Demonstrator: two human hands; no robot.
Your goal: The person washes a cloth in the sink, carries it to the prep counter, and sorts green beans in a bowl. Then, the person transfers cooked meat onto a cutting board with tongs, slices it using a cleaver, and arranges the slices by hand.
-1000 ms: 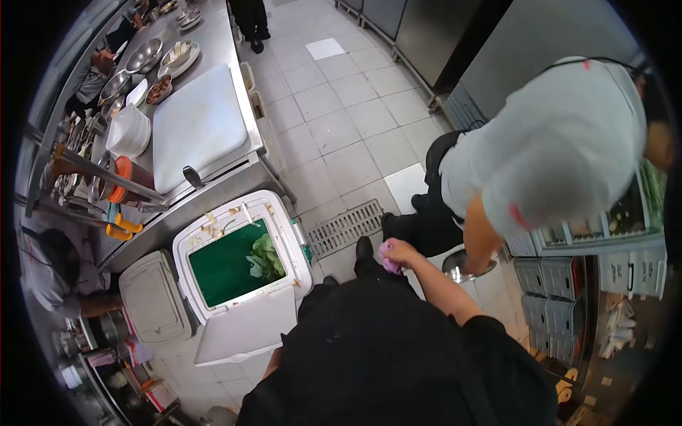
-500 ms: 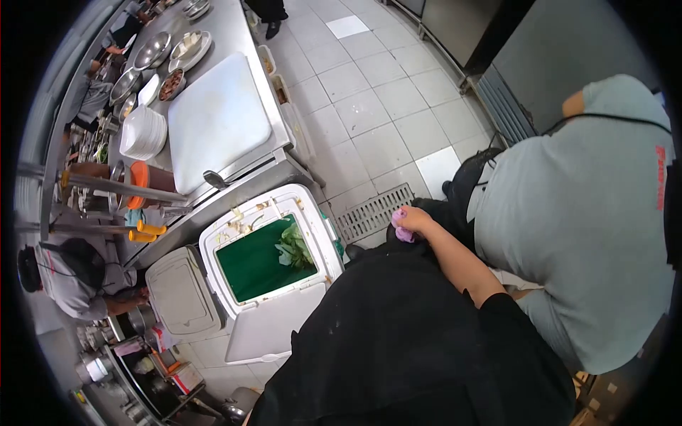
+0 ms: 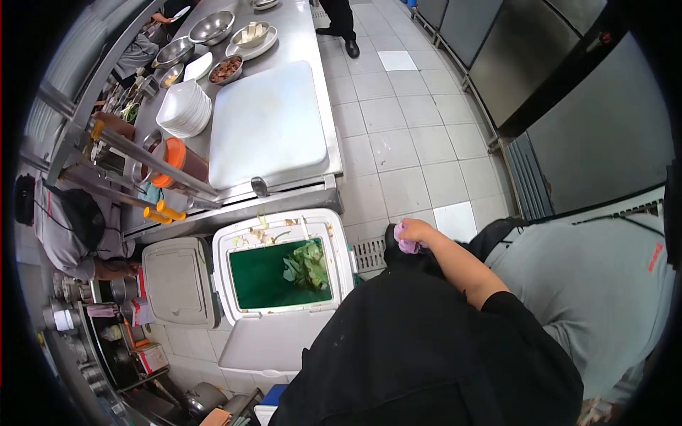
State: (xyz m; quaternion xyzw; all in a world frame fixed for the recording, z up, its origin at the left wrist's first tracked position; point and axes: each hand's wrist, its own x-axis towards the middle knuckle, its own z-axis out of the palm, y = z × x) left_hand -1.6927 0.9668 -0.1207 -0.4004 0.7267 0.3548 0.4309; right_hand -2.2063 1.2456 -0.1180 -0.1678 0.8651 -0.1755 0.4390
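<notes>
My right hand [image 3: 415, 233] is closed round a crumpled purple cloth [image 3: 408, 246], in front of my black clothing and above the floor. My left hand does not show. Left of the cloth stands a white bin [image 3: 344, 259] with its lid flap [image 3: 273, 344] folded open. Leafy greens [image 3: 307, 266] lie in its green interior, and food scraps [image 3: 261, 233] lie on the rim. A large white cutting board [image 3: 268, 128] rests on the steel counter beyond the bin.
A co-worker in grey [image 3: 604, 284] is close on my right. Another person's legs [image 3: 341, 21] stand far ahead beside the counter [image 3: 302, 42]. A closed grey bin [image 3: 177, 282] is at left, below a shelf rail with orange-handled tools [image 3: 170, 211]. Steel cabinets [image 3: 522, 60] line the right.
The view has swung, bringing the counter and bin further right. The co-worker at right has gone from bending over a metal bowl to standing beside me. My right hand still holds the cloth.
</notes>
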